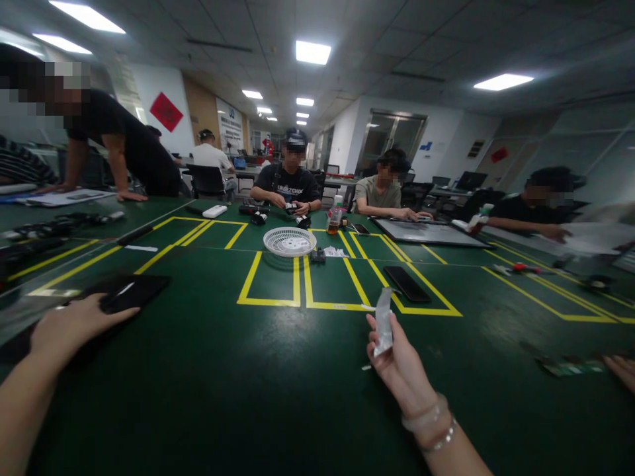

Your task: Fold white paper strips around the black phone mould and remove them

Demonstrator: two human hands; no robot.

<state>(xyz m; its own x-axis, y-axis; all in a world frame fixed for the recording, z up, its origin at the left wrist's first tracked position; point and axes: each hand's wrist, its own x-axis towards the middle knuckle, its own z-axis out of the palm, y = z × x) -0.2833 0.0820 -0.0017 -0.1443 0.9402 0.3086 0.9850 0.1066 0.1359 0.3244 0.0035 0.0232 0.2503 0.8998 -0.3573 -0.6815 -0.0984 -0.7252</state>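
Note:
My left hand (69, 324) is at the left, its thumb stretched along the near edge of a flat black object (143, 287). The other fingers bend over that object, partly hidden and blurred; what kind of thing it is I cannot make out. In front of me, my right hand (399, 363) is raised above the green table (238, 396), palm up. Thumb and fingers close on a crumpled silvery-white strip (383, 320), held upright. Just beyond the strip a black phone (407, 284) lies inside a yellow taped outline.
Farther back stand a white plastic basket (290, 242) and a drink bottle (334, 217). A large dark-framed panel (429, 231) lies at the back right. Green circuit boards (570, 367) are at the right, near another person's hand (622, 370). Several people are around the table.

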